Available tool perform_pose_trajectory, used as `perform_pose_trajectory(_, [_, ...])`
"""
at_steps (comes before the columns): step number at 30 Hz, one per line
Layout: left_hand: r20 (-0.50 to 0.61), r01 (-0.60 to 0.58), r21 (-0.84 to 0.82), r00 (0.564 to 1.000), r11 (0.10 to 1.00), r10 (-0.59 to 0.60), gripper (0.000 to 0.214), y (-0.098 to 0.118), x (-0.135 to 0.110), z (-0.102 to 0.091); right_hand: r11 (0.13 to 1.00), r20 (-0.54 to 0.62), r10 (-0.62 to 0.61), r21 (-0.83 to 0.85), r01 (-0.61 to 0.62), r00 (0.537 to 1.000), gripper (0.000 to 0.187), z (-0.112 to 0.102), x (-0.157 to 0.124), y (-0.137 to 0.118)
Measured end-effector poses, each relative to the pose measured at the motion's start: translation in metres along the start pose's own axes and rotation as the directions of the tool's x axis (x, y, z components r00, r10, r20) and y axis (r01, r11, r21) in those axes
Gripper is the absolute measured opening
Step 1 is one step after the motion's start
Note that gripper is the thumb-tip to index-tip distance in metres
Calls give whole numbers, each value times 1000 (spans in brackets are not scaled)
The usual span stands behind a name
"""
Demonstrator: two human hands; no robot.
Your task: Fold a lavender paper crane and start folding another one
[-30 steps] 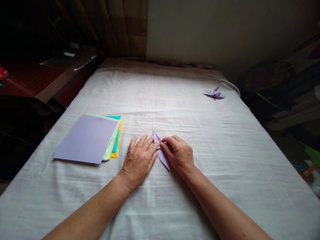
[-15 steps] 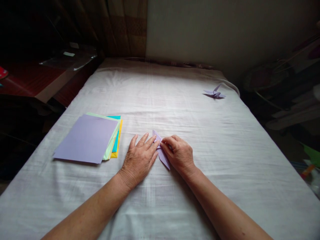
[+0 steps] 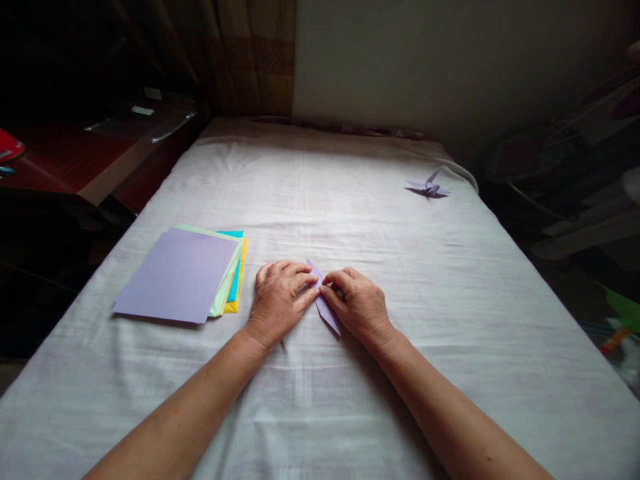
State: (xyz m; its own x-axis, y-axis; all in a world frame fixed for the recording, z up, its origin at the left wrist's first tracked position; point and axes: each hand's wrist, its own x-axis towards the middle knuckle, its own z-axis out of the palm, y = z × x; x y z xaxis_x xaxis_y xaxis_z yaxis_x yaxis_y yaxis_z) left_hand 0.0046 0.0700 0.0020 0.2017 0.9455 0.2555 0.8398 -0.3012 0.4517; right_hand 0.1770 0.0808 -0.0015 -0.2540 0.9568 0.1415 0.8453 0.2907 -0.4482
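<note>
Seemingly mid-crease, the left hand, fingers curled, and right hand, fingertips pinched, both grip the folded lilac paper; next, edges need squaring.

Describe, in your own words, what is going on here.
A person pinches a narrow folded lilac paper lying on the white sheet, left hand and right hand meeting fingertip to fingertip on it. A stack of coloured sheets, lilac on top, lies beside the left hand. A small folded paper figure sits far off to the right.
</note>
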Motion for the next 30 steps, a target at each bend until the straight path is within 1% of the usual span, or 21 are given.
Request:
perform_pose_trajectory(5, [19,-9,22,1000,1000,8,11,1,0,0,998,27,14,53,-16,1000,5,-1,1,1])
perform_pose_trajectory(10, [36,-22,22,999,1000,21,10,1,1,0,1000,37,3,31,-5,999,5,-2,3,1])
perform_pose_trajectory(16, [38,-5,-8,999,1000,5,14,-2,-1,1,993,44,23,119,-28,999,2,-3,5,3])
perform_pose_trajectory(22, [34,3,5,999,1000,-3,15,0,-1,2,995,90,71,58,-77,993,1,-6,10,-1])
perform_pose_trajectory(26, [46,7,-6,999,1000,-7,16,-2,1,2,990,137,86,104,-100,987,3,-10,13,1])
perform_pose_trajectory(30, [70,26,-22,997,999,-24,18,-3,3,0,994,134,72,74,-83,988,3,-9,13,3])
